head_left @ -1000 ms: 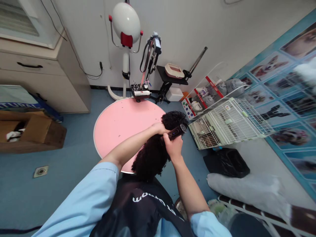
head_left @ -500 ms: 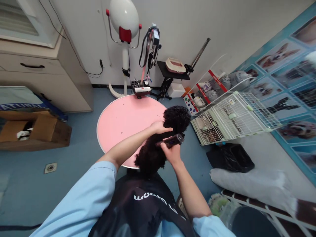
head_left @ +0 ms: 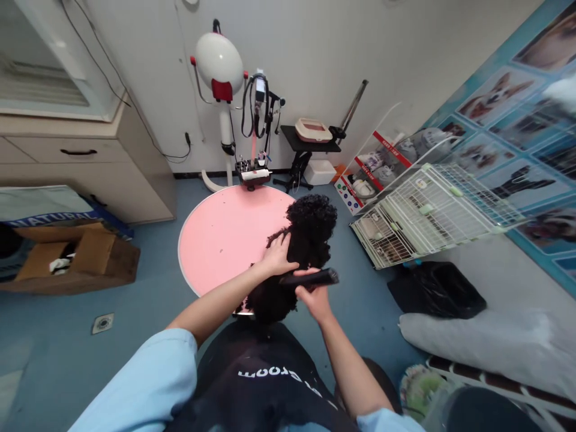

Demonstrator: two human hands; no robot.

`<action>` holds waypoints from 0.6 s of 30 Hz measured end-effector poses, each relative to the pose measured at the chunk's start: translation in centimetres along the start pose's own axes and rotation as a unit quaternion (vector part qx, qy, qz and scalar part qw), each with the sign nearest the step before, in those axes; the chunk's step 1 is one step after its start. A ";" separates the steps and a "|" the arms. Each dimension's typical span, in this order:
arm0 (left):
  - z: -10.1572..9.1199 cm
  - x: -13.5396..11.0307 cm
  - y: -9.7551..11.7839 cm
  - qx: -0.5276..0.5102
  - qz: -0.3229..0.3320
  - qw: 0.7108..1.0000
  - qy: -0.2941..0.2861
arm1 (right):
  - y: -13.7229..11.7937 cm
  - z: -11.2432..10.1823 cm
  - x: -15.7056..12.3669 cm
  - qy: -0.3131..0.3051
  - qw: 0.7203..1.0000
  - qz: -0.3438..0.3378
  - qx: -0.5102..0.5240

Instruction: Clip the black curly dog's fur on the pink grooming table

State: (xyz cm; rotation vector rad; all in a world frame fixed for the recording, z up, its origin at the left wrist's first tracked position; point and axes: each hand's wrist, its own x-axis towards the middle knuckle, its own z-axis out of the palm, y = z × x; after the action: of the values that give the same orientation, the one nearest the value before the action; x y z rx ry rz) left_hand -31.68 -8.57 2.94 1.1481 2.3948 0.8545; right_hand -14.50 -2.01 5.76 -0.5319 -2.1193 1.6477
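A black curly-haired dog (head_left: 312,219) is on the round pink grooming table (head_left: 220,240), at its right-hand edge close to my apron. My left hand (head_left: 276,258) lies on the dog's back, its fingers stretched out over the coat and the thumb apart. In my right hand (head_left: 316,298) is a dark hair clipper (head_left: 323,276), held roughly level with its rear end to the right. The clipper's blade end is by the dog's coat, just below my left hand; dark fur hides whether it touches. The dog's legs cannot be made out.
A tool holder (head_left: 252,174) with a white tube sits at the table's far edge, before a white-and-red stand dryer (head_left: 220,66). A wire cage (head_left: 418,216) stands right, a black bin bag (head_left: 441,288) below it. A cardboard box (head_left: 101,258) is left.
My left hand has shifted from near the dog's neck onto its back and lies flatter. The clipper has moved slightly lower and turned more level. The camera view has tilted up a little.
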 end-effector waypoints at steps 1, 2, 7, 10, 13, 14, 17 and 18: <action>0.3 0.0 0.1 0.005 -0.006 1.000 0.014 | -0.3 -0.8 1.5 0.052 0.999 -0.013 -0.007; 0.5 0.2 0.2 0.007 -0.009 1.000 0.028 | -0.5 -1.3 3.0 0.088 0.996 -0.017 -0.022; 0.7 1.5 0.4 0.024 -0.006 0.997 0.074 | 0.9 -0.2 3.8 -0.038 0.991 0.028 -0.122; 0.8 1.7 0.5 0.032 -0.013 0.995 0.093 | 3.0 1.1 -0.5 -0.089 0.987 0.049 -0.121; 0.9 1.7 0.5 0.024 -0.014 0.995 0.098 | 3.3 0.8 -2.8 -0.090 0.989 0.039 -0.107; 0.9 1.6 0.6 0.021 -0.012 0.995 0.100 | 3.0 0.5 -2.6 -0.062 0.993 0.033 -0.098; 1.0 1.7 0.9 0.015 -0.017 0.994 0.109 | 1.3 -0.1 0.3 0.076 0.995 0.024 -0.063; 1.0 1.7 1.0 0.017 -0.026 0.993 0.111 | 1.0 0.1 1.2 0.105 0.992 0.031 -0.062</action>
State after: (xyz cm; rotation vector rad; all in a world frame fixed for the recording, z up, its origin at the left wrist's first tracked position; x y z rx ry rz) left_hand -31.57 -6.36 2.76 1.0461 2.6145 0.9747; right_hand -15.56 -1.21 4.86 -0.7818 -2.0756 1.4294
